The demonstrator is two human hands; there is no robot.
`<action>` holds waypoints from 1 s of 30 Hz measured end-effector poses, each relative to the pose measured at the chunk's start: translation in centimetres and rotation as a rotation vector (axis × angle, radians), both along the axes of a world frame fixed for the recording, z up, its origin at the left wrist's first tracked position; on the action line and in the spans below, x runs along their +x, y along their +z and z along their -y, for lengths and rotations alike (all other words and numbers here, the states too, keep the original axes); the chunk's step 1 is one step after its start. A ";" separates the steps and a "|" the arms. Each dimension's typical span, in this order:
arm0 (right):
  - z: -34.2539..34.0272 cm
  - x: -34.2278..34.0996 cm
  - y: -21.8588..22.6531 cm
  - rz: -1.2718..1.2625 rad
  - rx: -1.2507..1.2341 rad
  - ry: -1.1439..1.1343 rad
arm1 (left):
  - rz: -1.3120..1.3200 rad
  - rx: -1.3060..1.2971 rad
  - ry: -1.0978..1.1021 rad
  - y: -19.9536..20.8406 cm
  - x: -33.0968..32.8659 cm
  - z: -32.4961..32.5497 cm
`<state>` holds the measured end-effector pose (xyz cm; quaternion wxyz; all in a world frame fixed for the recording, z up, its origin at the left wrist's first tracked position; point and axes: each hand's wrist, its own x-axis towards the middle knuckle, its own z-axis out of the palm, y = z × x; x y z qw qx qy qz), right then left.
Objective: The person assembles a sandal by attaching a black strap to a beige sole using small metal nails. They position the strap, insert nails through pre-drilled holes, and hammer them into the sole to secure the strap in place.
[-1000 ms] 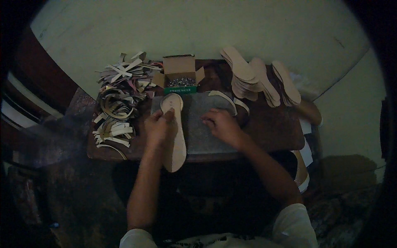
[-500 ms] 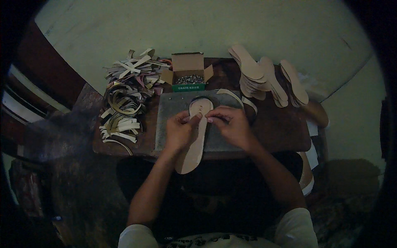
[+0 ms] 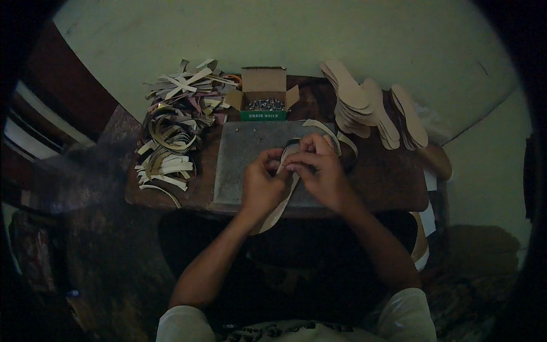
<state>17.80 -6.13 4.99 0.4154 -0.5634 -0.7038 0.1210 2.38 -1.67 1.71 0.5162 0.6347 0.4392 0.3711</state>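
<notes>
Tan and thin, an insole (image 3: 277,210) hung between the two hands, its upper part over the grey slab (image 3: 242,171) and its lower end slanting past the near edge of the bench. Fingers of the left hand (image 3: 264,181) were closed on its left side. The right hand (image 3: 322,171) had its fingertips drawn together against it, close by the left thumb; whether they pinched the insole itself or some small piece, I could not tell, for the knuckles hid most of that upper end.

To my eye it was a light thing, flat and springy rather than rigid, likely to bend if held by one tip and not apt to slip from dry skin. I judged the side edges near its narrow middle the best place to take hold, keeping its face unmarked.

Just beyond the right hand, a curved cream strip (image 3: 322,129) lay across the slab's far corner, near enough to snag a knuckle. Past the slab stood an open green box (image 3: 263,115) full of metal nails (image 3: 265,105), its side flaps spread where a sleeve might catch. Tangled offcuts (image 3: 170,130) crowded the left of the bench (image 3: 390,185), leaving little elbow room there. Over at the far right, more insoles (image 3: 348,91) leaned in overlapping stacks, well apart from the hands, and a pale wall (image 3: 285,34) closed off the back.
</notes>
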 end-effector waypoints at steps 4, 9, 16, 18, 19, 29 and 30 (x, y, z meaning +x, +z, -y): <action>-0.5 1.0 -0.4 0.123 0.109 -0.049 | 0.022 -0.123 -0.033 1.9 0.3 0.9; -0.6 2.0 0.4 0.112 0.006 0.092 | -0.079 -0.030 -0.057 2.2 0.1 1.1; -0.8 2.4 -0.1 -0.041 -0.108 0.190 | -0.121 0.000 -0.095 2.2 -0.4 0.9; -0.8 2.2 0.0 -0.031 -0.112 0.193 | -0.136 0.006 -0.100 2.1 -0.5 0.8; -0.7 2.2 0.1 -0.025 -0.112 0.193 | -0.136 -0.008 -0.111 2.1 -0.5 0.7; -0.6 2.2 0.1 -0.019 -0.145 0.222 | -0.052 -0.036 -0.111 1.5 -0.4 0.4; -0.6 2.3 -0.2 -0.047 -0.160 0.225 | -0.065 -0.062 -0.113 1.8 -0.3 0.4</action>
